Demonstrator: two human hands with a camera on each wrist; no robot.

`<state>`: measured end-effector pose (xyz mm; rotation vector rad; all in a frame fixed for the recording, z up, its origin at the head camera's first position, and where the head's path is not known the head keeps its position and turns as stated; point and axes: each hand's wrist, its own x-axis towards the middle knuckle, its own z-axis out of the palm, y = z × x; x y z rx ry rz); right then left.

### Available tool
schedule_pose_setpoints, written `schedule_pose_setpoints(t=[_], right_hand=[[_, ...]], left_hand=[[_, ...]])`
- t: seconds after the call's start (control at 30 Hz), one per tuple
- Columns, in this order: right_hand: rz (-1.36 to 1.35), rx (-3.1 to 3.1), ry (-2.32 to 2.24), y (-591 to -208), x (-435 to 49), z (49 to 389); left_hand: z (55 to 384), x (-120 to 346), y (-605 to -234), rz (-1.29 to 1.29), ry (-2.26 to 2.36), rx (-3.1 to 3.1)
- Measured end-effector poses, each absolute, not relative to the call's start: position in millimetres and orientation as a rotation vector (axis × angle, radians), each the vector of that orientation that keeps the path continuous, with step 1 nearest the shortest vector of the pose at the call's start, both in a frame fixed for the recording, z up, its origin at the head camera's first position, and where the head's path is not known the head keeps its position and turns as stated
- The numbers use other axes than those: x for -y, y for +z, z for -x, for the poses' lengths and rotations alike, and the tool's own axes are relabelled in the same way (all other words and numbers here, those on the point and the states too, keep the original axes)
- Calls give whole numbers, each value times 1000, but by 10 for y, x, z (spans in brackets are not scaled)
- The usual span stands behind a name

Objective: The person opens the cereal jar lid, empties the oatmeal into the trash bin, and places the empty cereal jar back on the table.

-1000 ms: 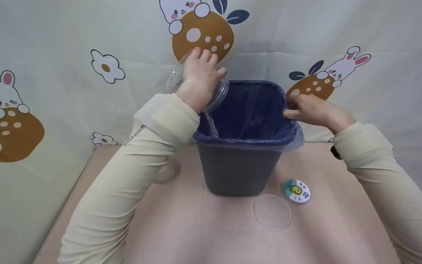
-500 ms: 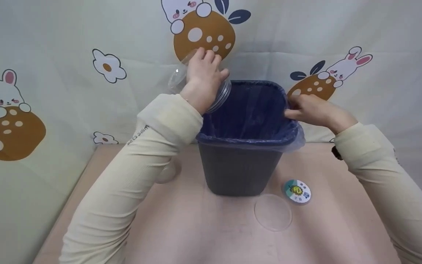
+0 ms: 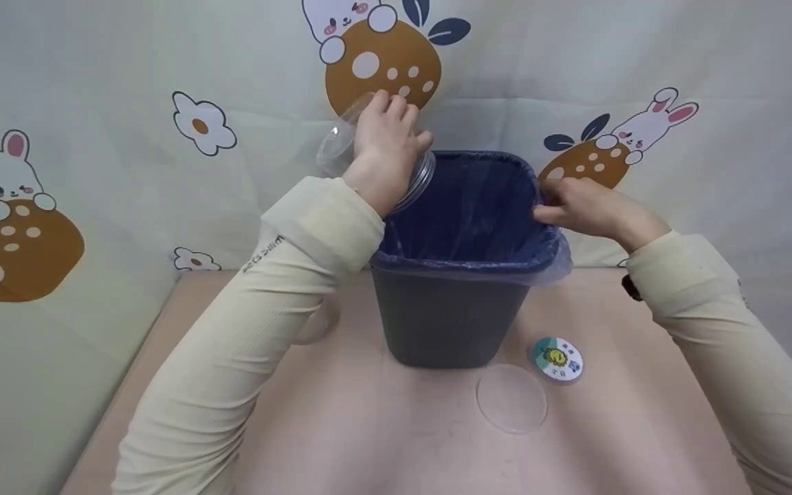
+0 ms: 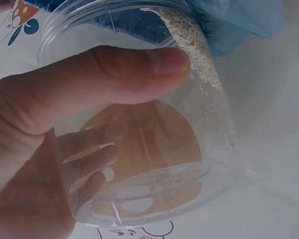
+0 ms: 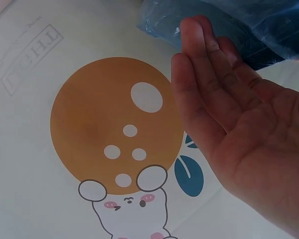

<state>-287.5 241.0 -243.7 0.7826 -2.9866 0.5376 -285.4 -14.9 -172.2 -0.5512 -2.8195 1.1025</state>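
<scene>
My left hand (image 3: 388, 148) grips a clear plastic jar (image 3: 334, 148), tipped with its mouth over the left rim of a grey waste bin (image 3: 451, 323). In the left wrist view, the thumb (image 4: 134, 74) lies across the jar's near side and the other fingers show through its wall. Pale grain-like flakes (image 4: 192, 47) cling along one side by the mouth. A blue translucent liner (image 3: 471, 206) covers the bin's inside and folds over its rim. My right hand (image 3: 585, 206) pinches the lined right rim, thumb on the inner side, its fingers (image 5: 209, 84) against the liner outside.
On the table (image 3: 368, 440), a clear round lid (image 3: 511, 399) lies in front of the bin. Beside it sits a small round container with a printed top (image 3: 557, 359). A clear round object (image 3: 320, 323) is partly hidden by the left sleeve. A patterned cloth (image 3: 258, 192) hangs behind.
A pale stream fell from the jar into the bin one second ago; none is visible falling now. My left hand and the jar have shifted slightly right. The right hand stays at the rim.
</scene>
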Motion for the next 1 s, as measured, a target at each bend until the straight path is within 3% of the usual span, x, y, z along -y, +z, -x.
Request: schedule_pose_setpoints(t=[1.0], right_hand=[[-751,2998,546,-2445,-2416,2877]], left_hand=[[2822,67,-1787,557,1156,2767]])
